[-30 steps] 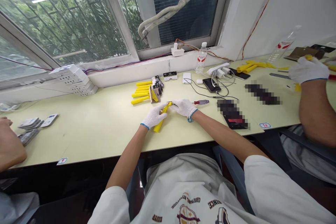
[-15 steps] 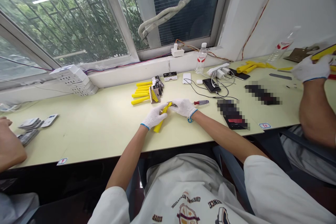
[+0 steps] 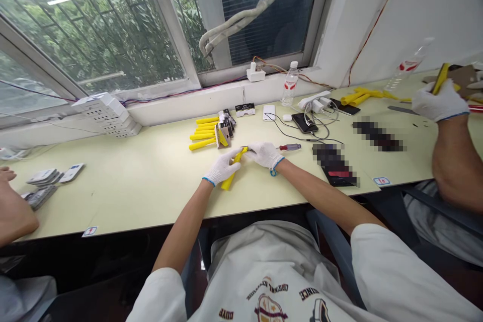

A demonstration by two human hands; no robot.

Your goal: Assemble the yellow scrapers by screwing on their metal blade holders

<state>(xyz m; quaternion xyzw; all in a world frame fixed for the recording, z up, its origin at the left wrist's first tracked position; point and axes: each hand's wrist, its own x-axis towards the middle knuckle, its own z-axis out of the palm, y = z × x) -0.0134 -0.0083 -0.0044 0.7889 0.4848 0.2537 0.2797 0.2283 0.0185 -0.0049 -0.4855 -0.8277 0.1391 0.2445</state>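
Note:
A yellow handle (image 3: 228, 180) slants up from the table in my left hand (image 3: 220, 168), whose gloved fingers are wrapped round its upper half. At that upper end my right hand (image 3: 263, 155), also in a white glove, is closed with its fingertips pinched together. A small dark edge shows between the two hands, but the glove hides most of it. Just right of my right hand lies a screwdriver (image 3: 290, 147) with a grey and red handle. Beyond my hands, several yellow-handled tools (image 3: 204, 144) lie in a row, their heads in card packaging (image 3: 223, 135).
White boxes (image 3: 107, 115) are stacked at the back left. A water bottle (image 3: 290, 83), a phone (image 3: 305, 123) and tangled cables stand behind my right hand. At right, a co-worker's gloved hand (image 3: 439, 101) holds a yellow piece; another person's arm (image 3: 15, 206) rests at far left.
My two hands stay in nearly the same place on the yellow handle. The co-worker's hand at right has shifted slightly left, and the yellow piece in it is now tilted more upright.

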